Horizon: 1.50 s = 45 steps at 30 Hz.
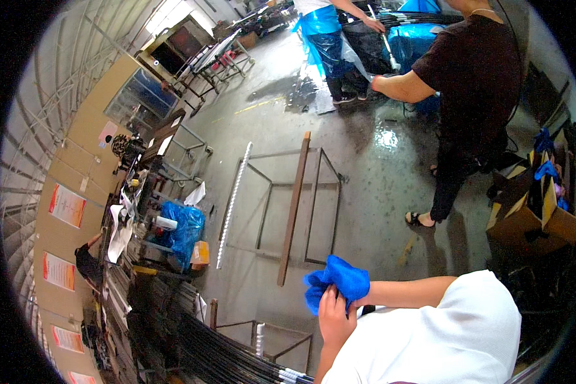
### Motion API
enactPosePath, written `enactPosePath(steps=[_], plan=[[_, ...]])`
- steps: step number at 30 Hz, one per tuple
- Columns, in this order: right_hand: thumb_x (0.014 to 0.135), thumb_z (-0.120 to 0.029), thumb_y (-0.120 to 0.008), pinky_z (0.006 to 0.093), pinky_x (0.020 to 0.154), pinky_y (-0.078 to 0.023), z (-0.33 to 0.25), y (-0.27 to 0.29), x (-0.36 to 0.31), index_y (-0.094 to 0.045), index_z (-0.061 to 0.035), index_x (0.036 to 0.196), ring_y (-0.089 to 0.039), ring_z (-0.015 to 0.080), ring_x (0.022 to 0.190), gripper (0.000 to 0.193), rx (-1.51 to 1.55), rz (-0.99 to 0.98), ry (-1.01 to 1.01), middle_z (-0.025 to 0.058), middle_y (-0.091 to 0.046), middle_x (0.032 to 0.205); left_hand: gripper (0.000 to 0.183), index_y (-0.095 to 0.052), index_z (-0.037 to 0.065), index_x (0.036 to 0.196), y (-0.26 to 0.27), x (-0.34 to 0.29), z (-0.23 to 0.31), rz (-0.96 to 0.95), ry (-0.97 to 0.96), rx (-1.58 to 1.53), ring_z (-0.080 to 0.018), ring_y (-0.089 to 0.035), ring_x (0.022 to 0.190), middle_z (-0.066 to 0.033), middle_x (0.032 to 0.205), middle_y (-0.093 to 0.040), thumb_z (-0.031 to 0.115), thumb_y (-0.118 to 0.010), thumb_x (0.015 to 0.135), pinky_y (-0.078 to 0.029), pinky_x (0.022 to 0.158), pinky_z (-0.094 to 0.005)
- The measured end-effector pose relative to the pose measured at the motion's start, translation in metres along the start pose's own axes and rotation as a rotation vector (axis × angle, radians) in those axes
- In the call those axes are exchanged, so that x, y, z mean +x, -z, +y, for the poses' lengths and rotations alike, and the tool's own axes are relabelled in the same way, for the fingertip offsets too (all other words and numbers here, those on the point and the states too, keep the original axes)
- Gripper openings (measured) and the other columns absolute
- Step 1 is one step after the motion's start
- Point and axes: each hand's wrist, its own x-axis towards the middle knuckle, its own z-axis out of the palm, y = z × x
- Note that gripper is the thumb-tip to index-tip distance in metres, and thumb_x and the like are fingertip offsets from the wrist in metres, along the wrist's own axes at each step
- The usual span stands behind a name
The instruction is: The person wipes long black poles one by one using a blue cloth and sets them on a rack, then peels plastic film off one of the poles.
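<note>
A bunched blue cloth (pixel 339 281) is up in front of my white top, at the lower middle. My left hand (pixel 335 319) presses its fingers closed on the cloth's near side. My right hand (pixel 361 299) reaches in from the right and is wrapped in the cloth, which hides most of its fingers. The two hands meet at the cloth. Beyond them a brown bar (pixel 294 211) and a white, ridged-looking strip (pixel 235 205) lie across a metal frame stand (pixel 333 221).
A person in dark clothes (pixel 473 83) stands at the right; another in a blue apron (pixel 323 38) is farther back. An open cardboard box (pixel 525 221) holds blue cloths. Long black bars (pixel 205 352) lie at the lower left. A cluttered bench (pixel 118 230) lines the left wall.
</note>
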Motion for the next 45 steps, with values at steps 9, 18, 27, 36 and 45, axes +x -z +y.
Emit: enactPosePath(steps=[9,18,27,36,45], plan=[[0.086,-0.063,-0.037,0.0431,0.092,-0.042,0.008,0.001,0.003,-0.054,-0.0065,0.112,-0.057,0.0276,0.097,0.064,0.009,-0.024,0.013,0.0171,-0.059,0.109,0.041,-0.055,-0.001,0.105,-0.002,-0.011,-0.006,-0.001,0.017,0.019,-0.0413,-0.049,0.105,-0.0246,0.113,-0.052,0.009,-0.063,0.067,-0.038,0.091,-0.0467],[0.086,-0.062,-0.039,0.0433,0.09,-0.043,0.015,0.013,0.011,-0.054,-0.0066,0.11,-0.057,0.0283,0.095,0.063,0.043,-0.064,-0.034,0.0178,-0.06,0.107,0.039,-0.054,-0.003,0.105,-0.003,-0.019,-0.003,0.009,0.011,0.021,-0.0423,-0.048,0.105,-0.0256,0.113,-0.051,0.008,-0.062,0.067,-0.038,0.09,-0.0474],[0.086,-0.058,-0.043,0.0445,0.085,-0.045,0.021,0.01,0.02,-0.054,-0.0059,0.108,-0.058,0.0302,0.091,0.058,0.058,-0.033,-0.005,0.0183,-0.059,0.105,0.044,-0.052,-0.004,0.109,-0.005,-0.024,-0.007,0.015,0.057,0.067,-0.0402,-0.048,0.108,-0.0231,0.116,-0.05,0.01,-0.062,0.068,-0.039,0.092,-0.0459],[0.087,-0.059,-0.038,0.0466,0.087,-0.044,0.019,-0.01,0.018,-0.055,-0.0055,0.11,-0.057,0.0325,0.094,0.06,0.034,-0.06,0.002,0.0188,-0.059,0.105,0.041,-0.054,-0.002,0.108,0.007,-0.027,-0.007,0.019,0.185,0.057,-0.0357,-0.047,0.114,-0.0198,0.121,-0.05,0.002,-0.06,0.067,-0.039,0.096,-0.0417],[0.085,-0.064,-0.035,0.0429,0.09,-0.044,0.05,-0.015,0.004,-0.05,-0.0147,0.12,-0.057,0.0289,0.095,0.062,0.122,-0.228,0.082,0.0129,-0.058,0.107,0.05,-0.052,-0.004,0.114,0.032,-0.036,0.001,-0.029,0.099,0.092,-0.0342,-0.036,0.125,-0.0195,0.131,-0.042,0.03,-0.06,0.078,-0.024,0.104,-0.0462]])
